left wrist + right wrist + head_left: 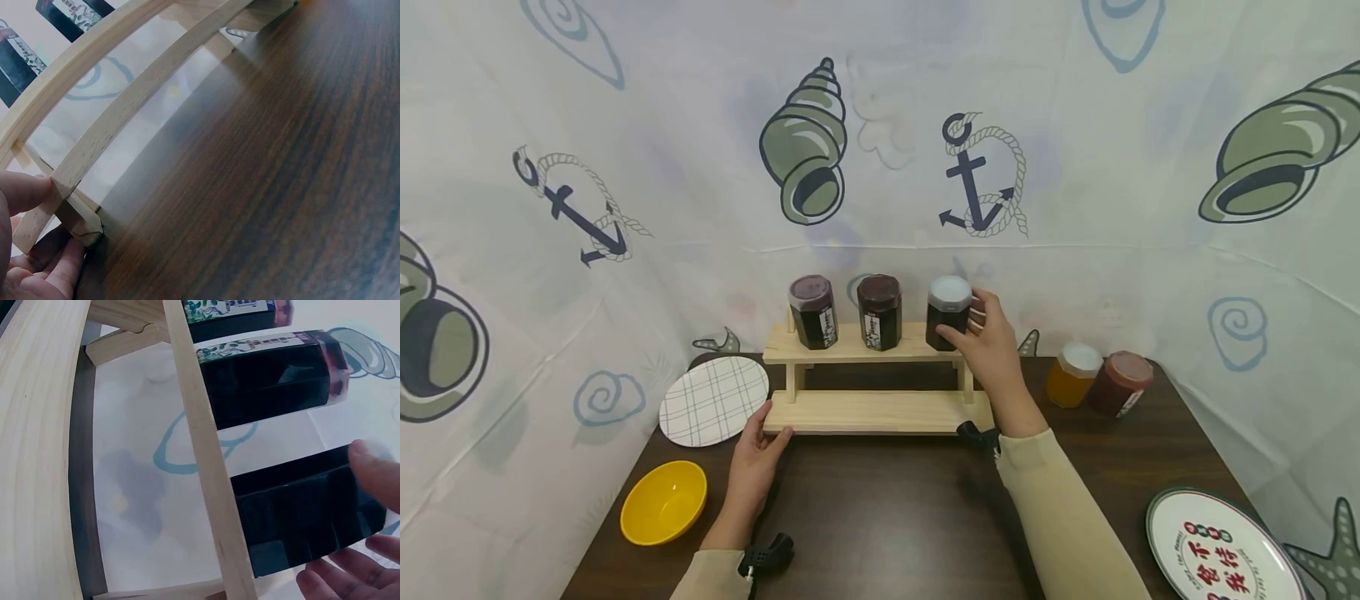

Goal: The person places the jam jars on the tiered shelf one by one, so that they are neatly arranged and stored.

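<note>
Nearest to us, our two cream sleeves are reaching up from six o'clock across the dark brown wooden table (880,517), each wrist carrying a small black camera clip. At five o'clock a white plate with red lettering (1221,546) is running off the frame edge, so we are seeing only part of it. Our left hand (758,454) is lying low at seven o'clock, thumb pressing the front corner of the pale two-tier wooden rack (872,410) while the other fingers are tucking under and beside that corner; the left wrist view is showing only the thumb and two fingertips, the rest being cut off. Our right hand (988,337) is stretching forward at one o'clock, fingers spreading and curling round the dark hexagonal jar with a white lid (948,312), which is standing at the right end of the rack's upper shelf. The palm is hiding the jar's right side, and its label is not visible. Two more dark jars with purple lids (846,311) are standing to its left, with their label text too small to read.
</note>
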